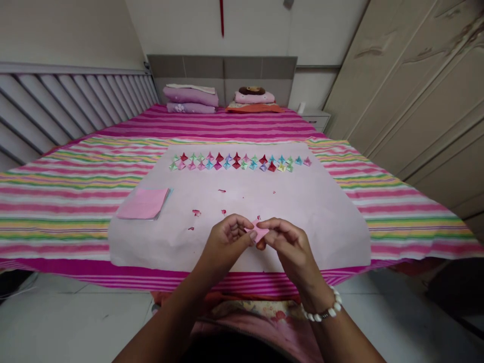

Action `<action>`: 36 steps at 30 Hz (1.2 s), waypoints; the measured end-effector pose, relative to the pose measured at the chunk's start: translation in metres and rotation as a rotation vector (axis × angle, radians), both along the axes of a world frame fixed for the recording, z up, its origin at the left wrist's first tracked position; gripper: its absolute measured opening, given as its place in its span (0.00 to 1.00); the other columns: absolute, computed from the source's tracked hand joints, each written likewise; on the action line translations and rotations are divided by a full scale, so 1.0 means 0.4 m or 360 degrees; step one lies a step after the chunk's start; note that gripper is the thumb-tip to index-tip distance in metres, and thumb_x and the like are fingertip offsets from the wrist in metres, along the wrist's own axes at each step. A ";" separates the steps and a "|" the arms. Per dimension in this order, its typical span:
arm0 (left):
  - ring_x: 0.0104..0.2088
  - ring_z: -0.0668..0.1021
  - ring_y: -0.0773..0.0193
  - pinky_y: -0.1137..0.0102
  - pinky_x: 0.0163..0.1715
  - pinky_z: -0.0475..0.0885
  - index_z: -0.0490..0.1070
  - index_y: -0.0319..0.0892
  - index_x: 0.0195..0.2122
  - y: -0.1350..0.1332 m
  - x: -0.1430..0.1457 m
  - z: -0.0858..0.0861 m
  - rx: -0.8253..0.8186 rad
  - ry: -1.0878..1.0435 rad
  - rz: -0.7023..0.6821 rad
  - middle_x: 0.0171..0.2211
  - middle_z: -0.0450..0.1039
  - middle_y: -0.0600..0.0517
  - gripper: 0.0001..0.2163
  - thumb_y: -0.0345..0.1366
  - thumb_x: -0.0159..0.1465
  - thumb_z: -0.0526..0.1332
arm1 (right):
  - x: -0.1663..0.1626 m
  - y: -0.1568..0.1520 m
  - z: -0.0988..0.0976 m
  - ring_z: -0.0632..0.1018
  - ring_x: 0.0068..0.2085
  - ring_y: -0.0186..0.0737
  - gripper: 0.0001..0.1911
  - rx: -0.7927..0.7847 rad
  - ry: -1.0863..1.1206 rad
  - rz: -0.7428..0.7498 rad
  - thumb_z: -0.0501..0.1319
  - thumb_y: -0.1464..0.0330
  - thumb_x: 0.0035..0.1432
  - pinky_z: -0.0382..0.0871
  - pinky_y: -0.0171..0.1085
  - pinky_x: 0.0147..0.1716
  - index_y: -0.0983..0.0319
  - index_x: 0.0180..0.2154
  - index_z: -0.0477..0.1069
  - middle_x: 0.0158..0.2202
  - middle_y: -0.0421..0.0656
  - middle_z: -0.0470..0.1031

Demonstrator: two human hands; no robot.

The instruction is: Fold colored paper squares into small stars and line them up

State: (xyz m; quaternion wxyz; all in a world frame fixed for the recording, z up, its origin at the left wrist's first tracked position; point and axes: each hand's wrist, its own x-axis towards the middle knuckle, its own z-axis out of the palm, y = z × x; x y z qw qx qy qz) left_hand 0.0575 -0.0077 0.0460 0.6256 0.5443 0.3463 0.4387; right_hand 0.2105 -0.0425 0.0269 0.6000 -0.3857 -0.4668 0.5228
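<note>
Both hands meet over the near edge of a pale sheet spread on the bed. My left hand and my right hand each pinch a small folded pink paper between their fingertips. A white bead bracelet circles my right wrist. Two rows of several small folded paper shapes in red, pink, blue, green and yellow lie along the far side of the sheet. A stack of pink square papers rests on the sheet's left edge.
The bed carries a striped pink, yellow and green cover. Pillows lie at the headboard. A slatted rail runs on the left and wardrobe doors stand on the right. Small red scraps dot the sheet.
</note>
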 end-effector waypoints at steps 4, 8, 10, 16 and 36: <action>0.28 0.75 0.67 0.73 0.30 0.68 0.70 0.41 0.34 -0.005 -0.004 -0.014 0.0136 0.0081 0.0043 0.26 0.72 0.55 0.07 0.35 0.56 0.66 | -0.002 0.005 -0.005 0.75 0.26 0.36 0.14 -0.0128 0.0002 -0.0099 0.73 0.67 0.43 0.71 0.36 0.28 0.60 0.35 0.76 0.23 0.38 0.75; 0.29 0.73 0.67 0.73 0.30 0.65 0.71 0.42 0.37 -0.006 -0.007 -0.022 0.0209 0.0116 0.0018 0.27 0.73 0.54 0.07 0.34 0.57 0.65 | 0.000 0.013 -0.004 0.75 0.26 0.34 0.15 -0.0080 -0.0024 -0.0090 0.72 0.68 0.44 0.70 0.34 0.27 0.59 0.37 0.76 0.26 0.38 0.75; 0.29 0.72 0.67 0.72 0.30 0.65 0.71 0.42 0.37 -0.004 -0.008 -0.023 0.0217 0.0129 0.0001 0.27 0.73 0.54 0.07 0.34 0.58 0.64 | 0.002 0.015 -0.002 0.74 0.25 0.32 0.15 -0.0045 -0.0027 -0.0087 0.72 0.70 0.44 0.69 0.31 0.26 0.58 0.38 0.76 0.26 0.37 0.73; 0.27 0.73 0.68 0.72 0.31 0.66 0.72 0.42 0.39 0.013 -0.011 -0.024 0.0125 0.0063 -0.0049 0.24 0.71 0.56 0.09 0.35 0.58 0.64 | 0.003 0.021 -0.007 0.75 0.24 0.32 0.14 -0.0059 0.0053 -0.0063 0.70 0.71 0.47 0.69 0.32 0.27 0.59 0.38 0.75 0.23 0.34 0.71; 0.26 0.71 0.70 0.74 0.31 0.65 0.73 0.39 0.28 -0.003 0.041 -0.066 -0.0012 -0.0054 0.0287 0.24 0.71 0.56 0.07 0.37 0.58 0.65 | -0.042 0.019 -0.011 0.75 0.25 0.33 0.20 0.0005 0.0057 -0.0402 0.68 0.70 0.50 0.70 0.35 0.29 0.60 0.45 0.69 0.23 0.34 0.72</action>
